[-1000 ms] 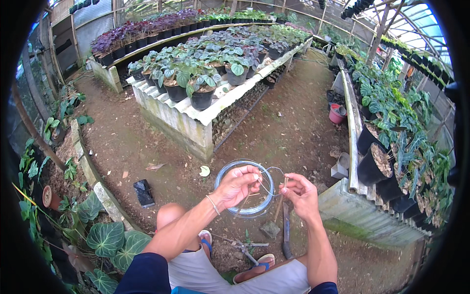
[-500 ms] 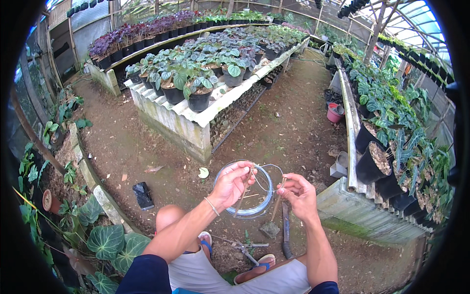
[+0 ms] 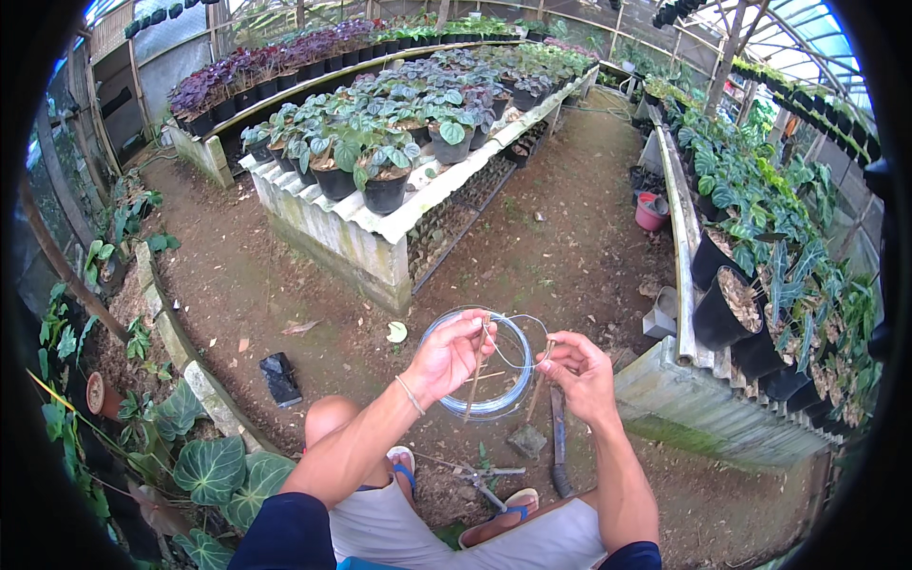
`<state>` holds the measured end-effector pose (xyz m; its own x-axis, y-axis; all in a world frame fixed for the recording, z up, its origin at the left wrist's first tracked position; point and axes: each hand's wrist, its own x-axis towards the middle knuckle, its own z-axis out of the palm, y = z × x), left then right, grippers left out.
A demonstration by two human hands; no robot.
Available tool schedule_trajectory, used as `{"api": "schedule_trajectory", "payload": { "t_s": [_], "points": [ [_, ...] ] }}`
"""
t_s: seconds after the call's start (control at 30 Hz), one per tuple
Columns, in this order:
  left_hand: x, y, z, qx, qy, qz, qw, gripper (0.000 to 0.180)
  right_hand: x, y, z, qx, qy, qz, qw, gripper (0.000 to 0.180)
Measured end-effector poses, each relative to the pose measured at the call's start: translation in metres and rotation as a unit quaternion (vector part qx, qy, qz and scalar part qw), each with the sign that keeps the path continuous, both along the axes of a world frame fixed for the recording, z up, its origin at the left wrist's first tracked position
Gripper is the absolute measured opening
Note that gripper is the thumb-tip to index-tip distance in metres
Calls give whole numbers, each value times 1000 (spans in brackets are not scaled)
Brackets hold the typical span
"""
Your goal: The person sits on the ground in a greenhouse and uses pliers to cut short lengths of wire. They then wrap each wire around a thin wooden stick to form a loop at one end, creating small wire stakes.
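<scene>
Left hand [image 3: 445,356]: grip pinching a thin stick [image 3: 472,380] and one end of a wire loop [image 3: 518,347].
Right hand [image 3: 581,372]: at 3 o'clock of the left, fingers pinched on the loop's other end and a second stick [image 3: 537,388].
Wire coil [image 3: 494,404]: on the dirt floor below the hands.
Trowel [image 3: 527,442]: at 6 o'clock of the coil.
Pliers [image 3: 484,480]: between the sandalled feet.
Counter [image 3: 380,218]: at 11 o'clock, carrying potted plants [image 3: 385,176].

I am seeing soft, even daylight coming through the translucent roof [image 3: 807,38], shadows staying faint, and edges bending into a black fisheye rim.
</scene>
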<state>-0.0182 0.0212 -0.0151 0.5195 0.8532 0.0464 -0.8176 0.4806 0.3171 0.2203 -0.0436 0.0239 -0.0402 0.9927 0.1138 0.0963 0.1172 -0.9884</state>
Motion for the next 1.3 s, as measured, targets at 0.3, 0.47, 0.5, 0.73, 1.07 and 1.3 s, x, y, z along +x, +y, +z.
{"api": "schedule_trajectory", "payload": {
  "t_s": [0.3,0.47,0.5,0.73,1.07,1.3],
  "points": [
    [0,5,-4,-1,34,17,999,15,-3,2,-4,6,-4,0,1000,41],
    [0,6,-9,38,92,51,994,15,-3,3,-7,14,-19,-4,1000,41],
    [0,6,-10,50,104,57,992,15,-3,3,-8,16,-29,-7,999,42],
    [1,4,-6,74,160,82,981,14,-1,4,-9,0,-15,-14,1000,42],
    [3,1,3,96,136,81,983,24,-3,2,-6,4,-5,-23,1000,42],
    [2,0,3,124,144,72,979,29,-2,2,-10,4,-8,-24,1000,41]
  ]
}}
